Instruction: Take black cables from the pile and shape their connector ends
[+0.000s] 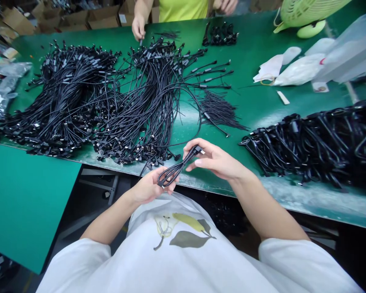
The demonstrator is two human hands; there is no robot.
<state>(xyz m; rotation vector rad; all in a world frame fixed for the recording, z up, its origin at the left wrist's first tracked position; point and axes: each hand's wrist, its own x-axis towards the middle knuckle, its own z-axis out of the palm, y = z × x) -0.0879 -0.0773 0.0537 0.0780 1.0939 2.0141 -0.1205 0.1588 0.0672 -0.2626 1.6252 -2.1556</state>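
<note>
A short black cable [177, 166], folded into a small loop bundle, is stretched between both my hands just in front of the green table's near edge [219, 188]. My left hand [151, 186] is closed around the looped end. My right hand [215, 159] pinches the plug end with its fingers. A single cable [198, 110] arcs across the table toward my hands. Straight ahead lies a big heap of loose black cables [140, 101], with a second heap [64, 93] to its left.
A pile of bundled black cables [323, 142] fills the right side. Black ties [219, 110] lie mid-table. Plastic bags [299, 67] and a green fan [305, 14] sit far right. Another person in yellow [183, 9] works across the table, their hand [138, 27] near the cables. Cardboard boxes [79, 18] stand behind.
</note>
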